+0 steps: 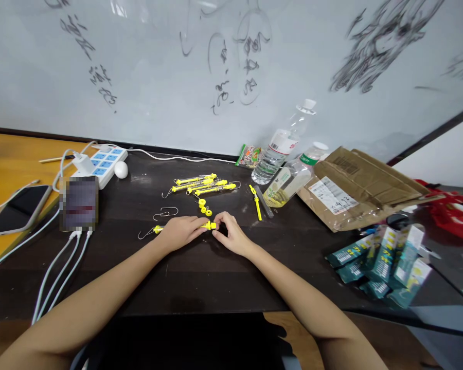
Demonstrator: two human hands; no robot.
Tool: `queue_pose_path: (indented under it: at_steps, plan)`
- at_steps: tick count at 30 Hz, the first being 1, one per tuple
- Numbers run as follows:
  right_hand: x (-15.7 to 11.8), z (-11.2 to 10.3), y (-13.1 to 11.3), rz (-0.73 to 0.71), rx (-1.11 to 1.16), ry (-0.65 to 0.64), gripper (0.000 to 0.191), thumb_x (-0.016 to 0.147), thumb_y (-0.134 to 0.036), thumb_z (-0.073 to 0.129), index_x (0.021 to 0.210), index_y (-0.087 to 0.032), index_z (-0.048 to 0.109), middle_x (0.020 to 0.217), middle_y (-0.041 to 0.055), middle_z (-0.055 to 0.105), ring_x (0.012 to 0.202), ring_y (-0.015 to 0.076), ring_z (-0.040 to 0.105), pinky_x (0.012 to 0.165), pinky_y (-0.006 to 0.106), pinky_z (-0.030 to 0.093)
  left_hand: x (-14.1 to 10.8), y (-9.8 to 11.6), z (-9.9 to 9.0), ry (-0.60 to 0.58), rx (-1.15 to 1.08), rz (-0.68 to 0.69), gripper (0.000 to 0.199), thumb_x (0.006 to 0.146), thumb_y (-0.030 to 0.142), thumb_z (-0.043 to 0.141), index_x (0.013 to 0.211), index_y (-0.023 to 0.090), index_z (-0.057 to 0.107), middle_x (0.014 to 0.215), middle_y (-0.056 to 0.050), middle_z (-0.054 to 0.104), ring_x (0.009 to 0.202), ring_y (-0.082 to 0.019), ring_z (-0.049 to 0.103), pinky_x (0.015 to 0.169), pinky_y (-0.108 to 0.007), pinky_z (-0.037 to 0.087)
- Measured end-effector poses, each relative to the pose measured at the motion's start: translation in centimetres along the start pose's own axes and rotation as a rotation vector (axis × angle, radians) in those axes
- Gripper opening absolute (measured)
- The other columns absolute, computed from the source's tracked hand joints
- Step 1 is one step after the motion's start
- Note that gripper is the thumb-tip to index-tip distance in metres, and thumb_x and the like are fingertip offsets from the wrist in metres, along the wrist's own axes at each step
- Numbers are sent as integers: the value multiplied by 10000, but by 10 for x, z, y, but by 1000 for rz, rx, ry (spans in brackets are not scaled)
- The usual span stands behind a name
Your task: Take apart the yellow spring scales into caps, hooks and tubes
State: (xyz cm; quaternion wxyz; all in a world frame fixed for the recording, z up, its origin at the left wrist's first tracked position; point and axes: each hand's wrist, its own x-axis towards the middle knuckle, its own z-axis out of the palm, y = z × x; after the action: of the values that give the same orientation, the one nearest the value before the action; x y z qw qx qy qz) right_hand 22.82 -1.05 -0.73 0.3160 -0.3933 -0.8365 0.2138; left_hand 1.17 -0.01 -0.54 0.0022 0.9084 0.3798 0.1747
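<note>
My left hand (182,231) is closed over a yellow spring scale (159,229) that lies crosswise just above the dark table. The scale's metal hook sticks out on the left, its yellow end on the right. Thumb and forefinger of my right hand (233,236) curl around that yellow end; the exact contact is partly hidden. Beyond my hands are small yellow rings (203,209) and a loose bent wire hook (166,213). Farther back lies a pile of several spring scales (200,185). To the right, a yellow scale part (256,204) rests beside a clear tube (264,202).
At the back right stand a water bottle (275,154) and a tilted drink bottle (293,177), beside a cardboard parcel (355,190). Several green boxes (381,262) are heaped at right. On the left are a power strip (107,167), a phone (17,208) and white cables (64,267).
</note>
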Motion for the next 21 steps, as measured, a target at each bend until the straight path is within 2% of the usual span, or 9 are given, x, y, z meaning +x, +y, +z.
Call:
queue_pose_path:
  at_steps: [3,6,8,12,15,17,19,21]
  plan:
    - [1,0,1,29,-14,10,94,917,-307,457,941,-217,472,863,22,555,842,183,500,805,344,361,0,2,0,-2,-5,13,344,974,424,330,1155,243,560,924,-15,681,819,-151,645,680,-226,441]
    - [2,1,2,42,-86,-61,313,975,-326,325,740,-206,492,764,20,557,800,181,480,773,341,340,0,4,1,-9,-14,37,343,976,425,325,1160,253,559,901,-11,679,815,-149,644,689,-227,438]
    - [3,2,2,41,-103,-95,342,978,-338,318,711,-205,486,734,16,553,785,181,477,768,340,339,0,5,1,-15,-17,39,343,978,420,320,1160,253,558,903,-10,680,818,-151,645,687,-228,438]
    - [1,2,1,34,-41,-59,128,929,-336,437,906,-220,484,827,10,561,795,172,510,786,333,364,1,1,0,-14,-12,-4,345,977,421,321,1151,243,560,952,-17,684,827,-153,647,671,-224,435]
    - [0,0,0,38,-7,-27,155,903,-328,485,1012,-220,465,865,11,568,808,170,528,810,334,367,1,1,-1,-21,-12,-1,343,976,419,322,1147,240,560,952,-17,682,825,-151,645,666,-221,434]
    - [1,0,1,59,-28,-26,139,932,-339,426,934,-217,493,838,14,573,802,174,519,798,333,360,0,3,-1,-27,-13,17,344,977,418,322,1159,244,555,933,-16,679,823,-150,642,671,-221,435]
    - [2,1,1,61,-69,-69,293,969,-340,331,762,-209,492,763,16,569,784,177,501,782,334,347,0,5,-1,-29,-8,40,345,977,420,321,1169,252,554,908,-13,678,810,-149,640,673,-221,433]
    - [3,1,2,47,-86,-110,367,981,-336,289,687,-204,464,713,12,554,768,175,491,774,334,341,0,6,0,-23,-3,47,348,978,422,318,1164,253,558,902,-14,679,803,-148,640,679,-222,434]
